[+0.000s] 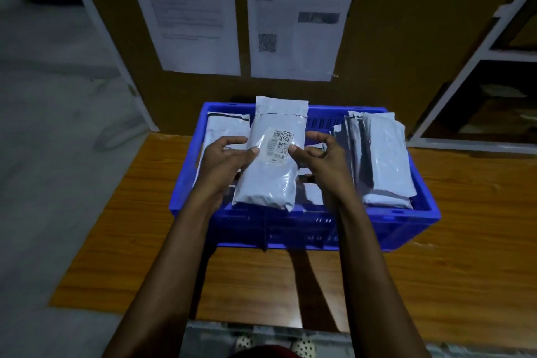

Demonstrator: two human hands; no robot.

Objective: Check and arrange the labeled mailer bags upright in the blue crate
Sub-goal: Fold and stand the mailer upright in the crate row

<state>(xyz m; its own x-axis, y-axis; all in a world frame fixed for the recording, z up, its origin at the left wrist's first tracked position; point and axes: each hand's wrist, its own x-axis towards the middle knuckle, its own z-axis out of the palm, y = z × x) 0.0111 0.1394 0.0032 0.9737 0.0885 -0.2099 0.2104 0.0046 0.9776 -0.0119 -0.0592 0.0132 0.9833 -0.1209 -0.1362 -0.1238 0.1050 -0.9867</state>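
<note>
A blue crate point(418, 229) stands on a wooden table. I hold one white mailer bag point(270, 180) above its middle, its barcode label point(281, 145) facing me. My left hand point(223, 160) grips the bag's left edge, thumb on the front. My right hand point(322, 157) pinches the right edge beside the label. Several mailer bags point(380, 154) stand upright against the crate's right wall. More white bags point(223, 128) lie at the back left, partly hidden by my left hand.
The wooden table point(450, 285) carries the crate. A brown board with two printed sheets point(296, 14) rises right behind it. A white shelf frame point(494, 46) stands to the right, grey floor to the left.
</note>
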